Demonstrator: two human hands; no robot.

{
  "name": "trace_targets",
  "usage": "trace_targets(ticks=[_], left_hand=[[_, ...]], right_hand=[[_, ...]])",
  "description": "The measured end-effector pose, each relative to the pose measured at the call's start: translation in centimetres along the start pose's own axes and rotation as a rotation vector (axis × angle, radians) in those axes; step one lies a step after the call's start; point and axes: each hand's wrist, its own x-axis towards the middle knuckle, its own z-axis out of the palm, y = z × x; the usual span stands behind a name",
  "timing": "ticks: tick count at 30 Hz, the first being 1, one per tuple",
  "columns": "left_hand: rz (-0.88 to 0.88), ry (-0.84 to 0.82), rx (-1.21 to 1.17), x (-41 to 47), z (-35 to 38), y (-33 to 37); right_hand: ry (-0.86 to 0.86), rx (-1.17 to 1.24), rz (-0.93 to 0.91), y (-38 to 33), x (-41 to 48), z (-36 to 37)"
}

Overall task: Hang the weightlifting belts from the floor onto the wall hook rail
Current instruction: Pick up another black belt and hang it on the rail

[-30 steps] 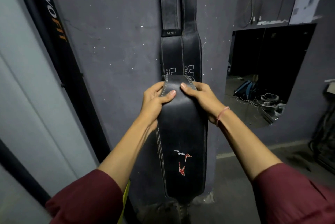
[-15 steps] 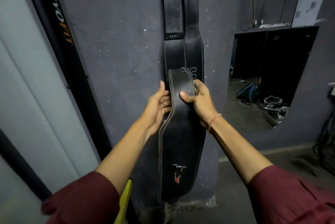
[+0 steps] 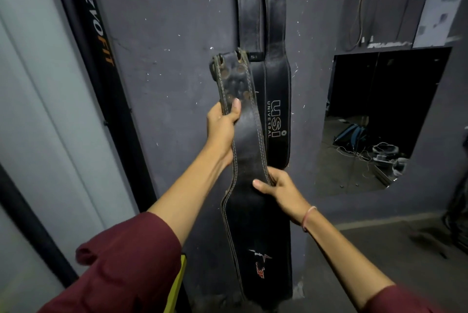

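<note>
I hold a black leather weightlifting belt (image 3: pixel 255 224) upright in front of the grey wall (image 3: pixel 177 59). My left hand (image 3: pixel 221 127) grips its narrow strap end, which has punched holes and points up. Lower down, my right hand (image 3: pixel 281 187) pinches the strap's right edge where it widens. A red and white logo marks the wide part. Behind it, a black belt printed USI UNIVERSAL (image 3: pixel 276 100) hangs flat on the wall. Its top runs out of view, so the hook rail is hidden.
A black post lettered in orange and white (image 3: pixel 93 41) leans along the wall on the left, beside a pale panel (image 3: pixel 33 110). An opening in the wall (image 3: pixel 379 120) at right shows a dark room with a blue bag and cables on its floor.
The held belt has been raised and its strap end unfolded upward. My left hand moved up along the strap; my right hand slid down to where the belt widens.
</note>
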Motion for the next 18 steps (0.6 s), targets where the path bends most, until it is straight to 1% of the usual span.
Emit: trace_targets(ticks=[3, 6, 8, 9, 11, 14, 16, 18], left_hand=[[0.026, -0.01, 0.031, -0.4, 0.5, -1.1], [0.046, -0.038, 0.027, -1.1, 1.5, -1.8], [0.049, -0.05, 0.02, -1.4, 2.1, -1.8], [0.045, -0.04, 0.026, -1.4, 2.3, -1.6], [0.053, 0.004, 0.03, -1.2, 2.5, -1.6], [0.046, 0.009, 0.027, -0.9, 2.1, -1.7], [0.044, 0.01, 0.042, -1.0, 1.6, -2.0], [0.025, 0.011, 0.046, -1.0, 1.1, -2.1]], right_hand=[[0.056, -0.071, -0.072, -0.1, -0.2, 0.2], [0.198, -0.068, -0.198, -4.9, 2.1, 0.3], [0.279, -0.067, -0.212, -8.2, 4.3, -0.4], [0.291, -0.088, -0.209, -9.0, 5.2, -0.8], [0.249, -0.084, -0.232, -9.2, 5.7, -0.9], [0.21, 0.044, -0.265, -6.9, 4.0, -0.2], [0.164, 0.079, -0.206, -3.9, 2.3, -0.3], [0.084, 0.076, -0.082, -0.5, 0.3, -0.3]])
